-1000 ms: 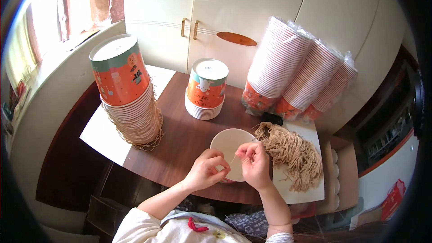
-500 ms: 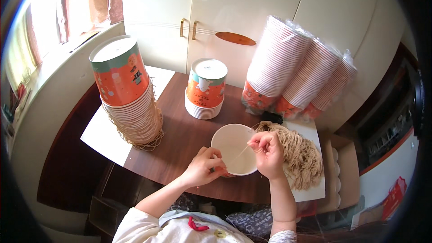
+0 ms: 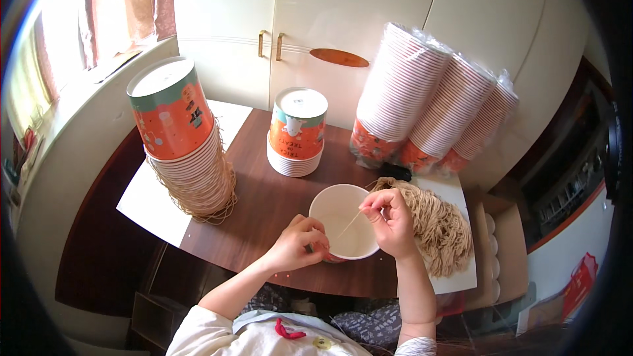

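An open paper bucket (image 3: 343, 214), white inside with a bit of orange outside, stands on the table in front of me. My left hand (image 3: 301, 244) is closed at its near left rim, fingertips against the wall; what lies under those fingers is partly hidden. Over the right side of the opening, my right hand (image 3: 390, 223) pinches a thin beige string (image 3: 351, 222) between thumb and fingers. The string slants down into the bucket toward the left hand. A loose bundle of beige strings (image 3: 440, 231) lies just right of my right hand.
On the left stands a tall upside-down bucket stack (image 3: 173, 115) with strings hanging around it. A shorter stack (image 3: 297, 135) is at the back middle. Plastic-wrapped bucket stacks (image 3: 402, 86) stand back right. A cardboard box (image 3: 511, 250) sits beyond the table's right edge.
My right hand has shifted slightly downward, still pinching the string. The left hand stays at the bucket's rim. The whole view has shifted a little.
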The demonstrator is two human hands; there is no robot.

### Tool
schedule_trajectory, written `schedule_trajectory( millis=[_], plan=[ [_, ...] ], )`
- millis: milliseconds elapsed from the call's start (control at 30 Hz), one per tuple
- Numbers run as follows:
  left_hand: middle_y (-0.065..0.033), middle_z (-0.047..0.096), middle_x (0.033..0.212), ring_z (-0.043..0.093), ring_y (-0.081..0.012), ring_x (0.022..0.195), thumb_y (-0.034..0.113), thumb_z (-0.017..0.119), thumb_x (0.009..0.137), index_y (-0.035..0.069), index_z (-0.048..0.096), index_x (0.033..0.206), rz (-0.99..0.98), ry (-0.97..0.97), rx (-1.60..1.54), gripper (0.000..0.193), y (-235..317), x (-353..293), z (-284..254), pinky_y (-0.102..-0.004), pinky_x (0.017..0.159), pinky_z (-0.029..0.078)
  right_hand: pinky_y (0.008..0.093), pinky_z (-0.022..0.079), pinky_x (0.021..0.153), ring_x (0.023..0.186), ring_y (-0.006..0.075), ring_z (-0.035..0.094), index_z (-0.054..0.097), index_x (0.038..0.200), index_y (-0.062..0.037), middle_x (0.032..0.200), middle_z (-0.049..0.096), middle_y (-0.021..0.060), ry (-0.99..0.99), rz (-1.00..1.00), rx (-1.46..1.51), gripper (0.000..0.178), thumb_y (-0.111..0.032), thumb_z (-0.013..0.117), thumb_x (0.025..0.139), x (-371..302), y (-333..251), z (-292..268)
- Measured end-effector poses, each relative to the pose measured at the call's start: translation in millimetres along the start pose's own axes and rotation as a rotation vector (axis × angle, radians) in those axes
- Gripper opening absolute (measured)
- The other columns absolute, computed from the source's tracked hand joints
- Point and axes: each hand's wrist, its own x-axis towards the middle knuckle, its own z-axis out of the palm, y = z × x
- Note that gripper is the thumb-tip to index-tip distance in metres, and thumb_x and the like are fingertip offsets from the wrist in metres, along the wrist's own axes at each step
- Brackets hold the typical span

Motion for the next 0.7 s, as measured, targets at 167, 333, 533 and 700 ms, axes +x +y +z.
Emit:
schedule_trajectory(
  millis=[167, 333, 533, 700],
  plan=[
    [-0.0028, 0.055, 0.090, 0.048, -0.0224, 0.084, 0.011, 0.069, 0.068, 0.013, 0.062, 0.077, -0.002, -0.086, -0.020, 0.012, 3, 7, 0, -0.0320, 0.077, 0.039, 0.0210, 0.042, 0.065, 0.070, 0.0072, 0.050, 0.044, 0.085, -0.0040, 0.084, 0.058, 0.0063, -0.017, 0.033, 0.040, 0.014, 0.000, 0.057, 0.084, 2, 2, -2],
    [-0.0031, 0.054, 0.090, 0.048, -0.0226, 0.085, 0.011, 0.069, 0.069, 0.012, 0.063, 0.077, 0.002, -0.126, -0.004, 0.011, 3, 12, -1, -0.0317, 0.077, 0.040, 0.0213, 0.041, 0.063, 0.070, 0.0077, 0.051, 0.046, 0.086, -0.0038, 0.082, 0.058, 0.0056, -0.014, 0.006, 0.014, 0.014, 0.000, 0.059, 0.083, 3, 0, -8],
    [-0.0072, 0.053, 0.092, 0.049, -0.0233, 0.086, 0.009, 0.067, 0.071, 0.010, 0.063, 0.078, -0.003, -0.014, -0.019, 0.009, 0, 3, -9, -0.0319, 0.076, 0.042, 0.0223, 0.040, 0.050, 0.058, 0.0094, 0.052, 0.054, 0.088, -0.0063, 0.071, 0.059, 0.0021, -0.249, 0.099, -0.566, 0.025, -0.009, 0.072, 0.071, -26, -40, -42],
    [-0.0084, 0.053, 0.092, 0.051, -0.0211, 0.082, 0.009, 0.064, 0.075, 0.007, 0.062, 0.085, -0.116, 0.050, -0.255, 0.010, -3, -8, -2, -0.0299, 0.070, 0.044, 0.0333, 0.046, 0.065, 0.072, 0.0214, 0.060, 0.056, 0.093, -0.0093, 0.079, 0.063, 0.0036, -0.386, 0.158, -0.842, 0.033, -0.021, 0.075, 0.068, -81, -44, -42]
  ],
)
